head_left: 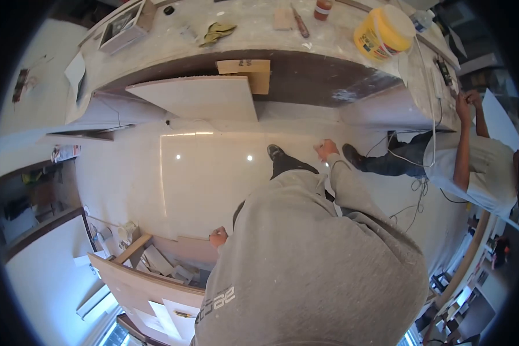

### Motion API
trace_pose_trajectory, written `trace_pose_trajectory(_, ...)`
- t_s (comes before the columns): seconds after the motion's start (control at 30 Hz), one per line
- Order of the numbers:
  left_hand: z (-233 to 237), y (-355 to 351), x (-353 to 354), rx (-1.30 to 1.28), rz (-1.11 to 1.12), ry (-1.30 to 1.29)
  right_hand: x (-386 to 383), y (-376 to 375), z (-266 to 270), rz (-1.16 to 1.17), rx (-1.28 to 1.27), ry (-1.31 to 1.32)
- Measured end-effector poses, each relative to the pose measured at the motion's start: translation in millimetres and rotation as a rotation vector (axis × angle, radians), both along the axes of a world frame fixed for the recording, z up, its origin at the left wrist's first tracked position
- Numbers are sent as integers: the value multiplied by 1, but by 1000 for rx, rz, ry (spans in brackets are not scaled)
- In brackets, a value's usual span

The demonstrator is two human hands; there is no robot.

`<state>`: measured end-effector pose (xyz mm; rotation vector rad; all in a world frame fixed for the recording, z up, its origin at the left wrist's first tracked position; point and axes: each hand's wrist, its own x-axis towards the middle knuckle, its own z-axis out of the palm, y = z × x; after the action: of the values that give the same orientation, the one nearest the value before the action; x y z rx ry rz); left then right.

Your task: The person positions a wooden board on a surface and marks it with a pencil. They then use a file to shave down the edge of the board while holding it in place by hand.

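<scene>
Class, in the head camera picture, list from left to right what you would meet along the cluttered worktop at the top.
Open box, small black round item, crumpled yellow-green glove or cloth, flat wooden piece, red-handled tool, reddish jar, yellow bucket.

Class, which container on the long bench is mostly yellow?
The large bucket with a handle; the smaller jar beside it is reddish, and the bottle on its other side is clear.

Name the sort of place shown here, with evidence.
Probably a woodworking workshop: a cluttered workbench, a leaning cut board and a bin of offcuts suggest it.
</scene>
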<state>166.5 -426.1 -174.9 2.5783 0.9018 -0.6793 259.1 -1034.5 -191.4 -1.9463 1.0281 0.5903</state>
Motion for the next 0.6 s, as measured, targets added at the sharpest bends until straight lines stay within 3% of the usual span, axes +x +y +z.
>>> trace_pose_trajectory(0.07,25,-3,37,32,-19,-71,12,-16,2,-30,-32,20)
trace_pose_trajectory(0.17,50,-7,95,138,-238,-112,9,-26,-47,-147,-114,-69)
trace_pose_trajectory(0.27,73,-30,155,2,-145,33,14,-23,-20,-185,13,-46)
trace_pose_trajectory(0.3,65,-30,174,-109,-130,76,14,-14,-13,-228,11,-56)
trace_pose_trajectory(0.4,28,-29,210,-200,-415,9,-9,3,14,-299,-4,-54)
trace_pose_trajectory(0.5,-40,-21,254,-193,-649,59,-35,30,56,-310,-15,-47)
trace_pose_trajectory(0.6,-46,-43,300,-426,-567,240,-101,64,72,-488,-80,-65)
